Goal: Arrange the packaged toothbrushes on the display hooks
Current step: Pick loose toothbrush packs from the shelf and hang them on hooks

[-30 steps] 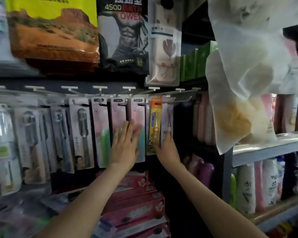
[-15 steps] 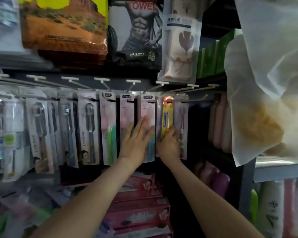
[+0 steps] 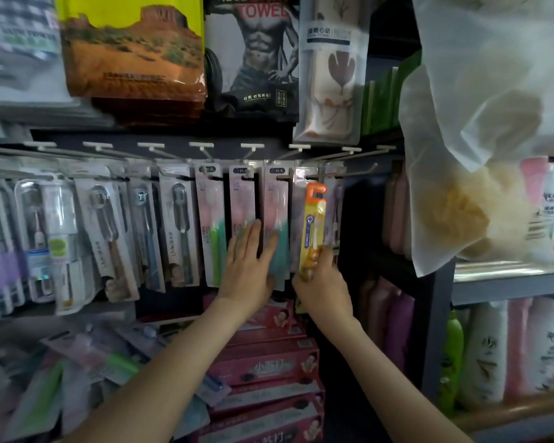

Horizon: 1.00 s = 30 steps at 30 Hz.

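Note:
A row of packaged toothbrushes hangs from white display hooks (image 3: pixel 359 172) across the middle of the rack. My right hand (image 3: pixel 320 282) grips the bottom of a yellow and orange toothbrush pack (image 3: pixel 312 225), which stands upright just below a hook, its orange top loop off the wire. My left hand (image 3: pixel 248 260) lies flat with straight fingers against the pink and teal toothbrush packs (image 3: pixel 277 225) hanging to the left of it. Behind the yellow pack hangs a clear pack (image 3: pixel 333 212), partly hidden.
Grey and white toothbrush packs (image 3: pixel 106 231) fill the hooks to the left. Red toothpaste boxes (image 3: pixel 269 369) are stacked below. Towel packs (image 3: pixel 253 52) hang above. A translucent bag (image 3: pixel 486 129) hangs at upper right, over shelves of bottles (image 3: pixel 486 353).
My right hand moved from the clear pack to the yellow pack and pulled it down off its hook. My left hand stayed pressed on the pink packs. The camera moved closer.

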Available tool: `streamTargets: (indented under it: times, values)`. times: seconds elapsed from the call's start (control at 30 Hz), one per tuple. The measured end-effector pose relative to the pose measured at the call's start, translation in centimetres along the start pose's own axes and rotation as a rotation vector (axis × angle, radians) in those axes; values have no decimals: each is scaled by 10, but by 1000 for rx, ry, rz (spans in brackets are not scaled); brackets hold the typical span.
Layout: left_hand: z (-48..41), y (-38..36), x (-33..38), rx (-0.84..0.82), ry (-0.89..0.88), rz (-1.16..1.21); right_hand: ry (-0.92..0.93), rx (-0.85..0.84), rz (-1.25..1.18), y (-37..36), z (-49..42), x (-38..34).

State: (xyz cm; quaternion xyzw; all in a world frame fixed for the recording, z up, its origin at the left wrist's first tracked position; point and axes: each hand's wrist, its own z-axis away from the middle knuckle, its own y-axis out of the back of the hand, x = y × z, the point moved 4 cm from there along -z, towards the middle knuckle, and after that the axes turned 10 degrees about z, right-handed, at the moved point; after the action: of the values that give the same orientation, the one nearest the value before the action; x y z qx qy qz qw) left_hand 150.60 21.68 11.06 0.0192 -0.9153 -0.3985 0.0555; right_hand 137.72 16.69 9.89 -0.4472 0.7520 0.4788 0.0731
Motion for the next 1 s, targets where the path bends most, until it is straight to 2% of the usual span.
streamTargets:
  times: [0.23, 0.37, 0.47, 0.63, 0.77, 1.0]
  values:
    - [76, 37, 0, 88, 79, 310, 28, -102, -237, 2, 65, -49]
    - [134, 67, -20, 161, 250, 828, -10, -161, -440, -16, 110, -90]
    - [190, 91, -36, 168, 397, 1030, -137, -188, -568, -37, 148, -113]
    - [265, 124, -86, 29, 491, 1088, -192, -213, -604, -85, 202, -176]
    - [315, 172, -143, 28, 532, 1056, -245, -261, -678, -126, 244, -245]
    - [376, 243, -246, 83, 512, 858, -191, -283, -773, -194, 295, -362]
